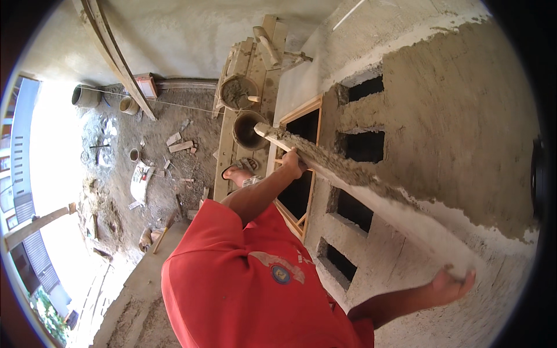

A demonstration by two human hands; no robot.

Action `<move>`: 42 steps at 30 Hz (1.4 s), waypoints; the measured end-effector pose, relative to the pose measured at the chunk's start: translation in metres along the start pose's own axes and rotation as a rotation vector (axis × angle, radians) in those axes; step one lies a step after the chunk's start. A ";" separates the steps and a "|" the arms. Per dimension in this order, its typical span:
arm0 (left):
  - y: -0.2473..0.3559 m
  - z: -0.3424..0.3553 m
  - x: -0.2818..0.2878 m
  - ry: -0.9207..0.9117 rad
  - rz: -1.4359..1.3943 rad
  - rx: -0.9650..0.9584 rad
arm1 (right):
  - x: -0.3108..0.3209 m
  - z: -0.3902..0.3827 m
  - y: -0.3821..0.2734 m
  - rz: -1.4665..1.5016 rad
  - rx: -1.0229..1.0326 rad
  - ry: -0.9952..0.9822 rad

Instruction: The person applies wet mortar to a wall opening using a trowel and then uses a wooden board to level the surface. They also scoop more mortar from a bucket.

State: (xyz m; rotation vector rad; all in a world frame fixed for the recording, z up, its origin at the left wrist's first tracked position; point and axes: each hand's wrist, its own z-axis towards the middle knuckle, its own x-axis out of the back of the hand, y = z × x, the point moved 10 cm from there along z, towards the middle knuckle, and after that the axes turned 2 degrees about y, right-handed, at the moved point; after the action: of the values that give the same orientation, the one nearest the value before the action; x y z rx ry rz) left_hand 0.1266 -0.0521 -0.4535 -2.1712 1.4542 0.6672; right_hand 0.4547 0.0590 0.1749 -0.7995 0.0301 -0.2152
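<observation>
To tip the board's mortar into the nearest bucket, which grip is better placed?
Probably the left grip: it holds the board near that bucket, while the right grip is by the board's far end.

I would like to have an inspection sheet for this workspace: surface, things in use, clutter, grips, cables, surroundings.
Surface: wall partly covered with a darker coat, ragged at its edge; several dark rectangular openings.
Job's things: long board carrying wet-looking mortar along one edge; two buckets on a plank platform.
Clutter: loose pieces and a white sack scattered over the ground.
Grips: left hand closed on the board; right hand at its lower right end, too blurred to judge the hold.
Cables: no clear power cable seen; one thin pale line stretched above the ground.
Surroundings: wooden beams at upper left; bright open side at left.
</observation>
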 end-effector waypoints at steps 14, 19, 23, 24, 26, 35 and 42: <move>0.062 0.026 0.029 0.068 -0.426 -0.141 | -0.309 -0.213 0.049 0.232 -0.480 -0.418; 0.050 0.016 0.021 0.130 -0.398 -0.112 | -0.299 -0.168 0.001 0.364 -0.377 -0.390; 0.042 0.024 0.035 0.216 -0.399 -0.096 | -0.269 -0.129 -0.033 0.366 -0.278 -0.399; 0.041 0.024 0.037 0.223 -0.395 -0.096 | -0.261 -0.121 -0.039 0.400 -0.273 -0.412; 0.036 0.021 0.038 0.265 -0.315 -0.121 | -0.233 -0.104 -0.056 0.404 -0.259 -0.384; -0.006 -0.028 0.007 0.293 0.011 -0.007 | -0.061 -0.064 -0.044 0.465 -0.326 -0.154; -0.030 -0.054 -0.072 0.077 0.394 -0.023 | 0.164 -0.130 0.006 0.135 -0.427 0.352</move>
State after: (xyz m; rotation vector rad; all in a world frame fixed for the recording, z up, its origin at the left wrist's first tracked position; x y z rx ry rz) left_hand 0.1381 -0.0219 -0.3645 -1.9596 1.9498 0.7385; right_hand 0.6026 -0.0623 0.0882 -1.1721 0.4735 -0.2219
